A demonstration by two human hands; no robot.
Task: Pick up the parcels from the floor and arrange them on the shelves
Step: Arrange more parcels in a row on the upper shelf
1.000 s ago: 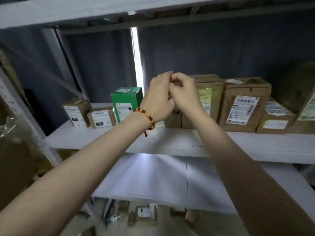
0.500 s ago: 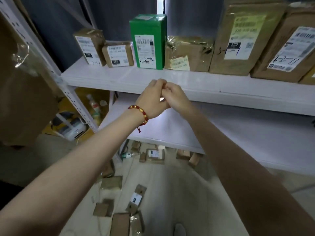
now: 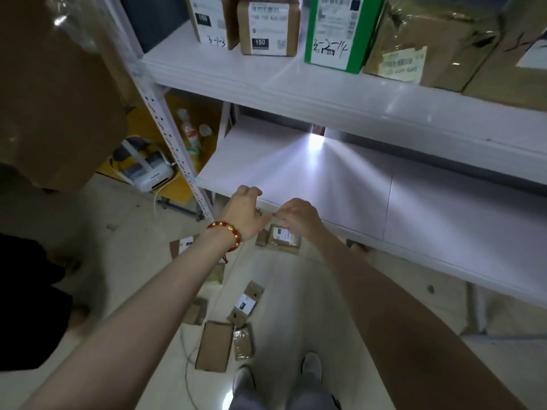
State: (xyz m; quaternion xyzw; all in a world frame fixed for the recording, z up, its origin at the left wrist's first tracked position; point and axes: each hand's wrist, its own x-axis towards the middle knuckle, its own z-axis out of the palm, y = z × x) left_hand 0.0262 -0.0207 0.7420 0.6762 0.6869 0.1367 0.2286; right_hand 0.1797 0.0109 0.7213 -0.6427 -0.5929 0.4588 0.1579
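Brown labelled parcel (image 3: 283, 240) lies on the floor (image 3: 296, 306), directly beneath the two hands. Left hand (image 3: 244, 214) and right hand (image 3: 297, 216) hover side by side, each grip loosely curled and empty. The right hand appears nearer.

Floor (image 3: 296, 306): pale, glossy, dimly lit. White metal shelving with perforated upright (image 3: 174, 143) at left. Lower shelf board (image 3: 414, 202) white, crossed by a bright fan of light from a gap (image 3: 316, 137) at its back. Dark backdrop (image 3: 154, 22) behind the upper level. Yellow panel (image 3: 180, 105) beyond the upright.
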